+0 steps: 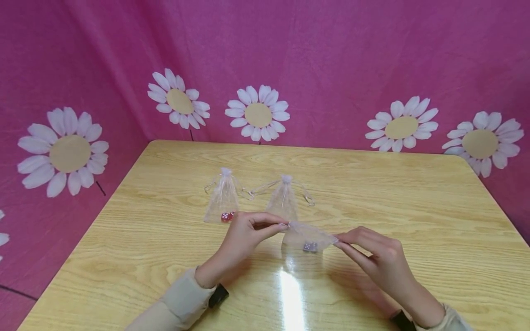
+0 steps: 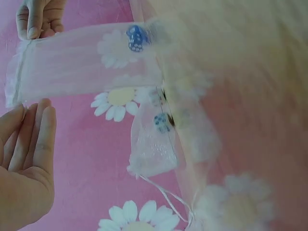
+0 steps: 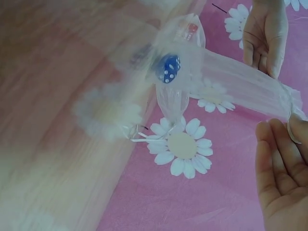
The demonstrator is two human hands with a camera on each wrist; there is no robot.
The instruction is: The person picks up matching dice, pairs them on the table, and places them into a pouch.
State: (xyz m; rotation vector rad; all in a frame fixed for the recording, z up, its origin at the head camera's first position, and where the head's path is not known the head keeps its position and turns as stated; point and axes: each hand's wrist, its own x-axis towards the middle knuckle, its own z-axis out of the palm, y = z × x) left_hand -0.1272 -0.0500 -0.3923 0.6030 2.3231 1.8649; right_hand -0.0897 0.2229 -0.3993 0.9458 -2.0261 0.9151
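A sheer white drawstring bag [image 1: 304, 233] is stretched between my two hands, with blue dice [image 2: 137, 39] at its bottom. My left hand [image 1: 247, 232] pinches one side of its mouth between thumb and fingertips. The opposite side is pinched by my right hand [image 1: 378, 257], and a white cord [image 3: 291, 126] shows beside that thumb in the right wrist view. Just beyond stands a second sheer bag [image 1: 283, 198], gathered at the neck; dark bluish-green dice [image 2: 162, 122] show in it in the left wrist view.
Behind my left hand a third gathered bag [image 1: 221, 197] holds red dice [image 1: 225, 217]. Loose drawstring loops [image 1: 308, 197] spread from the necks of the standing bags. A wood-grain table [image 1: 136, 248] carries everything, with a pink daisy-printed cloth [image 1: 323, 69] around it.
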